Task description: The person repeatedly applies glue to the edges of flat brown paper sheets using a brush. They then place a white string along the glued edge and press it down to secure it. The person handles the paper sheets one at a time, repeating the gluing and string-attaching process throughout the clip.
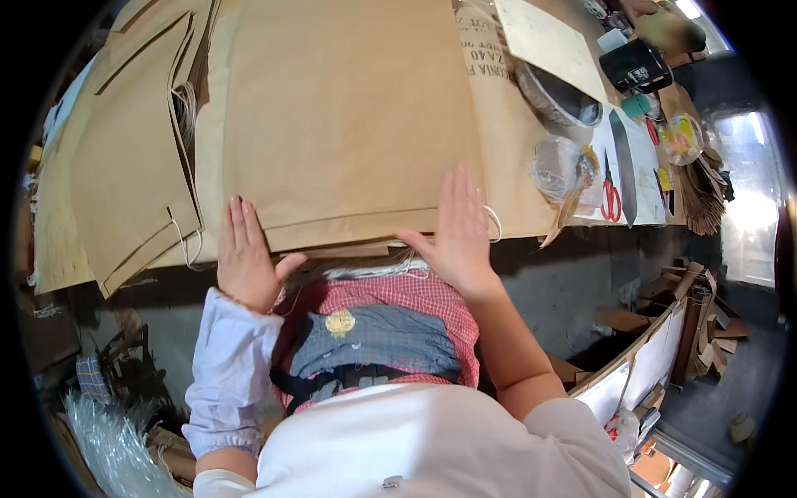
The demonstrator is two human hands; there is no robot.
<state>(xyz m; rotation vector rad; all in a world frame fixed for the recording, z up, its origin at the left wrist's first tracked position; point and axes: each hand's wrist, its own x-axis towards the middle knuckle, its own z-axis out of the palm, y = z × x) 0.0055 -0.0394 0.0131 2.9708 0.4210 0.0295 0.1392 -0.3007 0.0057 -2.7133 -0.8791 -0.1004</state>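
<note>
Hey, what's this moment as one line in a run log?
Left hand: open, on large brown rectangular paper, near-left corner | Right hand: open, near-right corner | Farther right: red-handled metal scissors

The paper (349, 116) is touched near its lower corners by the flat left hand (249, 257) and right hand (458, 236); scissors (608, 184) are laid to the right.

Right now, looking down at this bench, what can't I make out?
In the head view:
Brown paper: far end cut off by the picture's upper edge.
Its near right corner: hidden by the right hand.
Round bowl: partly hidden by the pale board.
</note>
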